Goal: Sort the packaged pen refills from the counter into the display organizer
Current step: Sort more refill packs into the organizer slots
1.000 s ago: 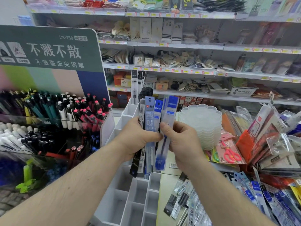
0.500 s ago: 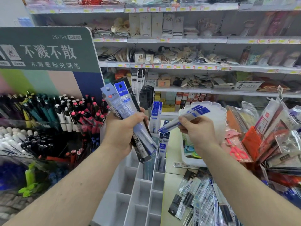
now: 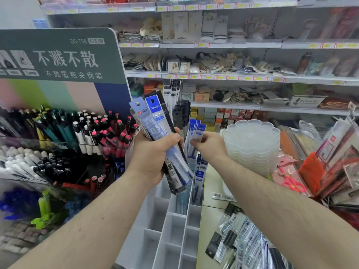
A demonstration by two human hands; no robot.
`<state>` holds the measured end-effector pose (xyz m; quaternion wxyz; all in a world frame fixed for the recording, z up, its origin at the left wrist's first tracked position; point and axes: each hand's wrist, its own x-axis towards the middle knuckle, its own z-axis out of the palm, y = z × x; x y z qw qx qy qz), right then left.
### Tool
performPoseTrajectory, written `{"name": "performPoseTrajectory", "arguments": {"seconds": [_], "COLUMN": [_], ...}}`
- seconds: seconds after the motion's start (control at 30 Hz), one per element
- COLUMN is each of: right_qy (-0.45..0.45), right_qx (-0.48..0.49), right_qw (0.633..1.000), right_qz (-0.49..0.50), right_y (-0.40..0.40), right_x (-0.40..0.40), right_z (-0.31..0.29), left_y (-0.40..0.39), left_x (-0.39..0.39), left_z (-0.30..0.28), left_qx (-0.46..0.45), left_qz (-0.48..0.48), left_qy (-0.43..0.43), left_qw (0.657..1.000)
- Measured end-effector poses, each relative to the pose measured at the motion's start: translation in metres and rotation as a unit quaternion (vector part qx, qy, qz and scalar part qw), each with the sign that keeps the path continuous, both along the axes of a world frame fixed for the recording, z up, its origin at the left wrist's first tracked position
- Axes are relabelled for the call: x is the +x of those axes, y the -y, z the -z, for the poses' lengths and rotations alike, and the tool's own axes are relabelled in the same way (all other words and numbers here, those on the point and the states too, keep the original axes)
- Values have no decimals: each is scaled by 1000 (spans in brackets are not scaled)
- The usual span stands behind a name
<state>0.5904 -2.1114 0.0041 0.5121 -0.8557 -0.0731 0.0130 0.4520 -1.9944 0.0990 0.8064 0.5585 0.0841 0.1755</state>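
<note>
Here the right hand (image 3: 208, 147) pinches a blue refill pack (image 3: 196, 135) over the organizer (image 3: 171, 226); next, slot it in. At nine o'clock, the left hand (image 3: 153, 156) grips a refill bundle (image 3: 155, 125).

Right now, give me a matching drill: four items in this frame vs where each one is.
Items:
1. bundle of refill packs
2. single blue refill pack
3. stack of clear trays
4. pink scissors

Places:
A. right of the trays, in its packaging
B. gripped in the left hand
C. on the counter, right of the organizer
D. pinched by the right hand

Pairs: 1-B, 2-D, 3-C, 4-A
</note>
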Motion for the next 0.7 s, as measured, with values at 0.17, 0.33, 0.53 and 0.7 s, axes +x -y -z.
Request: {"name": "performPoseTrajectory", "arguments": {"seconds": [0.17,0.33,0.53,0.7], "right_qy": [-40,-53,-76,-104], "right_qx": [-80,-117,-136,-121], "right_qw": [996,992,987,985], "right_qz": [-8,-6,-29,-62], "right_y": [-14,-16,-16,-11], "right_x": [13,17,17,11], "right_z": [17,19,18,22], "left_y": [1,0,0,0], "left_x": [0,0,0,0], "left_z": [0,0,1,2], "left_qx": [5,16,27,17], "left_qz": [0,3,4,2], "left_qy": [6,3,2,-4], "left_qw": [1000,1000,1000,1000]}}
